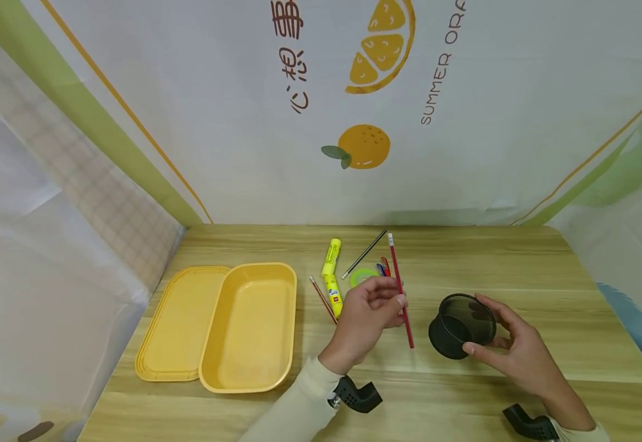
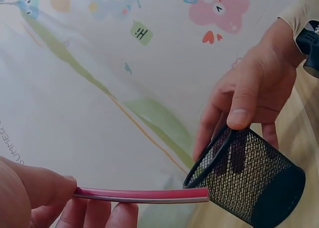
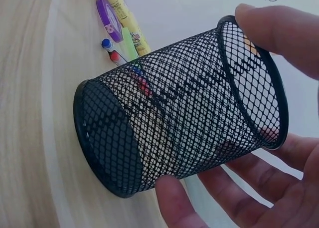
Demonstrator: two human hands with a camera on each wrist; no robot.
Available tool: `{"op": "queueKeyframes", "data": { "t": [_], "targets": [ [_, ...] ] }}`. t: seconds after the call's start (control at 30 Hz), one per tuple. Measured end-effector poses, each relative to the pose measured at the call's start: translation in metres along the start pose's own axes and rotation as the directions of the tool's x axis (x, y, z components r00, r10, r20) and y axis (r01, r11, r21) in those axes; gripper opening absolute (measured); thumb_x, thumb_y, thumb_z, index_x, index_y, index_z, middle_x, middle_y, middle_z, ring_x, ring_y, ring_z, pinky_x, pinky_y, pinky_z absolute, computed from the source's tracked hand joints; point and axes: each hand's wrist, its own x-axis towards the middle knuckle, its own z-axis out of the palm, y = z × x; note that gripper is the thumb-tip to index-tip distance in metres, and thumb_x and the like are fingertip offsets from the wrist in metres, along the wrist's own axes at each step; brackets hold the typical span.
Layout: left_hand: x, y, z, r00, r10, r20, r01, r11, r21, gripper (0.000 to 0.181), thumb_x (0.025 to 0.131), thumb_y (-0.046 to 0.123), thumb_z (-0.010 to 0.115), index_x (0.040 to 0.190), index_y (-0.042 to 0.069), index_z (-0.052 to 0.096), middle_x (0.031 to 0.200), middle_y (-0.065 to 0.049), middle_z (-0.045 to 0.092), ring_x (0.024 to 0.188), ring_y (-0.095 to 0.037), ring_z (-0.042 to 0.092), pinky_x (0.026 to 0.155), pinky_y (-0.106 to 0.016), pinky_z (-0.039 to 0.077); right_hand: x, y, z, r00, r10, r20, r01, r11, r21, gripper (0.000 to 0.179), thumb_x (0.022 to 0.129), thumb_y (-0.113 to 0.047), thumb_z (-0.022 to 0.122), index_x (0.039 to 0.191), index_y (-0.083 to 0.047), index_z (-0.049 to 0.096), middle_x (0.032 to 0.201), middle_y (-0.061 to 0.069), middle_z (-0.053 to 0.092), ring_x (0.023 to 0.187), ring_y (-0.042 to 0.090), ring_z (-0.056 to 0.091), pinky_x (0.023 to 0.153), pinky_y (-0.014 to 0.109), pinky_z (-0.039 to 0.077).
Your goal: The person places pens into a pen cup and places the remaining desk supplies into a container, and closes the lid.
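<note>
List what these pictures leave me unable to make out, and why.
Head: near edge of the green disc and lower part of the red pen, behind the left grip.
Head: print on the yellow tubes, too small.
Left wrist: one end of the red pencil, behind the left grip.
Right wrist: one yellow tube, cut by the top edge.

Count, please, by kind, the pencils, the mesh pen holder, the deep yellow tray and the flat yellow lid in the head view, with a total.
Red pencil, dark pencil, reddish-brown pencil: 3 pencils
Mesh pen holder: 1
Deep yellow tray: 1
Flat yellow lid: 1
Total: 6
</note>
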Motion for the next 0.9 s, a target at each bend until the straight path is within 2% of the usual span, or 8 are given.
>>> {"op": "queueKeyframes", "data": {
  "t": [0.4,0.6,0.73,0.77,0.83,0.9],
  "targets": [
    [0.013,0.007,0.016,0.997,0.055,0.049,-0.052,0.996,-0.072,0.029,0.102,0.003,0.069,0.13,-0.001,0.064,0.111,-0.005,0.068,0.098,-0.014,0.072,0.09,-0.042,0.064,0.001,0.003,0.0,1.0,-0.001,-0.001,0.001,1.0,0.012,0.09,0.086,-0.002,0.086,0.163,-0.017,0.042,0.146,-0.026,0.048,0.117,-0.006,0.059,0.066,0.027,0.062],
    [0.023,0.008,0.028,0.993,0.099,0.06,-0.096,0.994,-0.055,0.029,0.101,0.003,0.069,0.13,0.0,0.065,0.116,-0.013,0.068,0.096,-0.009,0.072,0.088,-0.04,0.064,0.002,0.004,0.0,1.0,0.004,0.009,-0.005,0.999,0.034,0.089,0.087,-0.001,0.085,0.163,-0.016,0.042,0.146,-0.023,0.05,0.115,-0.002,0.062,0.066,0.029,0.062],
    [0.029,0.005,0.034,0.992,0.108,0.06,-0.104,0.993,-0.059,0.029,0.101,0.002,0.07,0.129,-0.001,0.065,0.112,-0.008,0.068,0.095,-0.009,0.072,0.087,-0.038,0.064,0.002,0.004,0.0,1.0,0.001,0.017,-0.002,0.998,0.059,0.088,0.087,0.001,0.084,0.163,-0.014,0.041,0.145,-0.02,0.052,0.112,0.002,0.065,0.067,0.031,0.063],
    [0.03,0.004,0.036,0.992,0.11,0.063,-0.106,0.992,-0.063,0.028,0.101,0.002,0.069,0.129,-0.001,0.065,0.112,-0.006,0.068,0.098,-0.017,0.074,0.086,-0.037,0.064,0.002,0.004,0.0,1.0,0.002,0.017,-0.003,0.998,0.063,0.088,0.087,0.002,0.084,0.162,-0.014,0.041,0.144,-0.019,0.053,0.112,0.002,0.065,0.067,0.031,0.063],
    [0.033,0.002,0.039,0.992,0.11,0.067,-0.105,0.992,-0.072,0.028,0.101,0.001,0.069,0.128,-0.001,0.066,0.11,-0.003,0.068,0.098,-0.017,0.073,0.085,-0.034,0.064,0.002,0.004,0.0,1.0,0.004,0.015,-0.005,0.998,0.067,0.087,0.087,0.002,0.084,0.162,-0.01,0.042,0.143,-0.017,0.054,0.111,0.003,0.066,0.067,0.031,0.064],
    [0.035,0.0,0.041,0.992,0.11,0.068,-0.104,0.991,-0.082,0.027,0.1,0.001,0.069,0.127,-0.002,0.066,0.11,-0.005,0.069,0.097,-0.017,0.073,0.084,-0.032,0.064,0.002,0.004,0.0,1.0,0.006,0.014,-0.007,0.998,0.07,0.086,0.087,0.003,0.084,0.161,-0.008,0.042,0.142,-0.016,0.055,0.109,0.004,0.067,0.067,0.032,0.064]
  ]
}}
